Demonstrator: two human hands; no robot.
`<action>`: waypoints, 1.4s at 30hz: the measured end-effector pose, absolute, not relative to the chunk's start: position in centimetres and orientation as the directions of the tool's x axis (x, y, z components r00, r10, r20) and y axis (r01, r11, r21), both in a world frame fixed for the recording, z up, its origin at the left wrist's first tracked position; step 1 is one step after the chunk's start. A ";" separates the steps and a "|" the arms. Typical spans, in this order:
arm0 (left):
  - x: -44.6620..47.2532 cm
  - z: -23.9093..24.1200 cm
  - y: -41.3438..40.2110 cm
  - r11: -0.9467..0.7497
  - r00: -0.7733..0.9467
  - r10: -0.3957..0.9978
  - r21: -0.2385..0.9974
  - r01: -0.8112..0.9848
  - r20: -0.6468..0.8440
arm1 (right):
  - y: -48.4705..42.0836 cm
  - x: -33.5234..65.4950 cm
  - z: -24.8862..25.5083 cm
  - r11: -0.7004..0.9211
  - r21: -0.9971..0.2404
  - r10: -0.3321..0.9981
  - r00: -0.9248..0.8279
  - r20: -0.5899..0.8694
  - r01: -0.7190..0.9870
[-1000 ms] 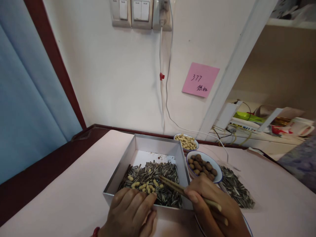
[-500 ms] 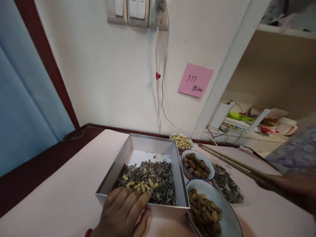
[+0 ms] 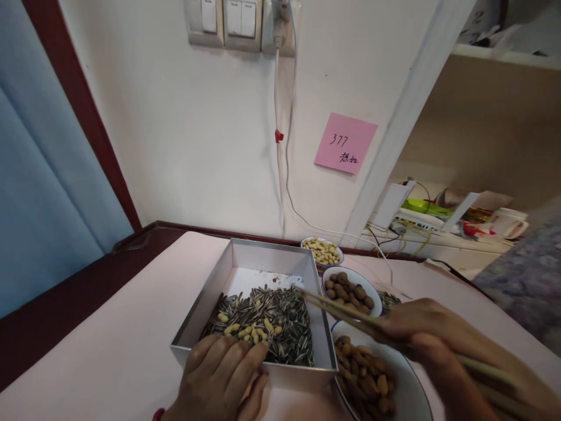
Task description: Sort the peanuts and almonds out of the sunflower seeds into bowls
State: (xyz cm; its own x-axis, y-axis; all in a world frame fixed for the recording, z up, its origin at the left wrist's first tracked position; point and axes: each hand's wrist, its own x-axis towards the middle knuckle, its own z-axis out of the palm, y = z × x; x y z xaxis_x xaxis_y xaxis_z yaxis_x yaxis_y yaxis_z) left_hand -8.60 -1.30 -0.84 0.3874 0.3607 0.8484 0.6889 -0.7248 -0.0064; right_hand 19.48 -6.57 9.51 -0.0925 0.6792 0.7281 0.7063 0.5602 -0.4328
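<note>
My left hand point(image 3: 219, 377) is closed over the near wall of a shallow white box point(image 3: 249, 257), fingers over the rim and thumb outside. Striped sunflower seeds point(image 3: 289, 316) cover much of the box floor, with several peanuts in shells point(image 3: 245, 331) on top near my fingers. Wooden chopsticks point(image 3: 342, 310) are gripped in my right hand point(image 3: 442, 345), which is blurred by motion. Their tips reach over the box's right wall, above the seeds; whether they touch is unclear. Below the chopsticks stands a bowl point(image 3: 409, 392) of almond-like brown nuts point(image 3: 366, 380).
A bowl of round brown nuts point(image 3: 348, 291) and a bowl of peanuts point(image 3: 322, 250) stand right of the box. More sunflower seeds point(image 3: 388, 301) lie on the table, partly hidden by my right hand. A white cable point(image 3: 324, 227) hangs down the wall. A patterned garment point(image 3: 521, 280) shows at right.
My right hand has swung left with the chopsticks, from the right side over the bowls to the box. The left hand stays on the box rim.
</note>
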 end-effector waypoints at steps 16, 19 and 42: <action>-8.7 -1.2 -1.2 -0.729 0.399 0.362 -0.011 0.684 0.842 | -3.6 15.6 6.0 0.553 -0.584 0.811 -0.225 0.539 0.594; -8.6 -1.1 -1.4 -0.723 0.389 0.353 -0.016 0.691 0.851 | -3.4 15.5 5.9 0.546 -0.585 0.817 -0.229 0.528 0.600; -8.5 -0.7 -1.5 -0.718 0.399 0.377 -0.009 0.696 0.836 | -5.9 17.5 8.7 0.630 -0.475 0.668 -0.116 0.735 0.615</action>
State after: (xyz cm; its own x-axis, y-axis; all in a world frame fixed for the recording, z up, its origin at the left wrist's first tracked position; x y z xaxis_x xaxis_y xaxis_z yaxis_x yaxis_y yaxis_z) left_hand -8.53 -1.49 -0.71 0.3990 0.3765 0.8361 0.6957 -0.7183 -0.0085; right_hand 17.49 -5.86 8.73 -0.1160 0.6678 0.7353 0.6148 0.6297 -0.4749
